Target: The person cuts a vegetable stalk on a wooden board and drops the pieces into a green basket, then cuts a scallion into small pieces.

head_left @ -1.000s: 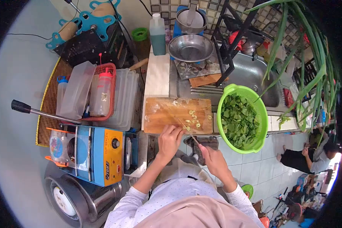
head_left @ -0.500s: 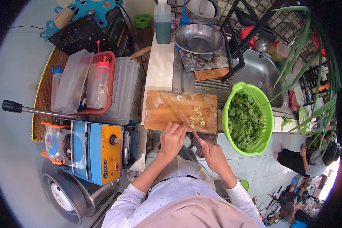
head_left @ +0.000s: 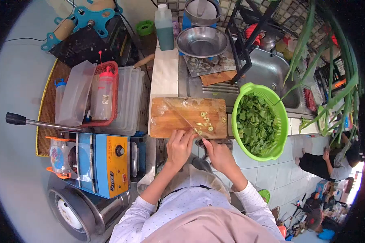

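A wooden cutting board (head_left: 170, 121) lies ahead of me with several small green slices (head_left: 205, 122) scattered on its right half. My left hand (head_left: 179, 146) rests at the board's near edge, fingertips pressed on a thin green stalk. My right hand (head_left: 217, 154) is close beside it and grips the handle of a knife (head_left: 182, 117). The thin blade slants across the board toward the far left. Right of the board stands a green colander (head_left: 282, 121) full of chopped leafy greens (head_left: 253, 125).
A blue and orange cup sealer (head_left: 105, 162) stands at the left, with a red basket of squeeze bottles (head_left: 105, 95) and clear plastic tubs behind it. A steel bowl (head_left: 202, 40), green bottle (head_left: 165, 30) and sink (head_left: 267, 73) lie beyond. Another person (head_left: 332, 160) sits on the floor at the right.
My right hand has moved left, closer to my left hand, carrying the knife with it. The left hand stays at the board's near edge. A few more slices lie on the board.
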`<state>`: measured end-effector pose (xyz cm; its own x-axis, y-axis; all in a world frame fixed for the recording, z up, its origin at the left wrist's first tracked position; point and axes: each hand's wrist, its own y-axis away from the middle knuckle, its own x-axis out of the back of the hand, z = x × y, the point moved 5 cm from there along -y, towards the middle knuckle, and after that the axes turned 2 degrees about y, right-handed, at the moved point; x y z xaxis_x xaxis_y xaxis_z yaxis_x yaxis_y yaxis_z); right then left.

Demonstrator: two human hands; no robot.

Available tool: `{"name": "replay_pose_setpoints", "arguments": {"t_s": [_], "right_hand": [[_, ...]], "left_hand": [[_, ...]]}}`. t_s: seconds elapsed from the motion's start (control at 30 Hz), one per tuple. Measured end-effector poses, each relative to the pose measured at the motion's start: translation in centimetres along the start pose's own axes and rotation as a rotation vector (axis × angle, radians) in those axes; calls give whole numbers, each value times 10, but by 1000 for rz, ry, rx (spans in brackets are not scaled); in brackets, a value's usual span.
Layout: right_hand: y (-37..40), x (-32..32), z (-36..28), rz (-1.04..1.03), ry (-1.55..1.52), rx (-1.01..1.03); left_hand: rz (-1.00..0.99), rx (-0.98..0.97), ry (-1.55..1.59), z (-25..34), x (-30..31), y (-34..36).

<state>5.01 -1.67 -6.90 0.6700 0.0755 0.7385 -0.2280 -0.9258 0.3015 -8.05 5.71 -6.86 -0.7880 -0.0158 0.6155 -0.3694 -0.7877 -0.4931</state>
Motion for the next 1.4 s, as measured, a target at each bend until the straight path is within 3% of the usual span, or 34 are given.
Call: {"name": "replay_pose_setpoints", "arguments": {"t_s": [0.17, 0.3, 0.5, 0.57, 0.7, 0.97, 1.4], "right_hand": [[9, 9, 26, -12, -131, 12], [4, 22, 22, 48, -155, -27], [7, 21, 19, 88, -292, -67], [10, 22, 18, 257, -369, -3], [15, 22, 17, 280, -357, 25], [27, 9, 15, 57, -230, 6], [30, 15, 11, 24, -95, -1]], "left_hand": [[-17, 3, -4, 0, 0, 0], [-115, -16, -77, 4, 4, 2], [-92, -4, -37, -3, 5, 12], [-69, 10, -5, -6, 4, 11], [-71, 36, 16, -3, 6, 4], [-96, 20, -35, -8, 3, -1], [-94, 42, 28, -8, 3, -3]]}}
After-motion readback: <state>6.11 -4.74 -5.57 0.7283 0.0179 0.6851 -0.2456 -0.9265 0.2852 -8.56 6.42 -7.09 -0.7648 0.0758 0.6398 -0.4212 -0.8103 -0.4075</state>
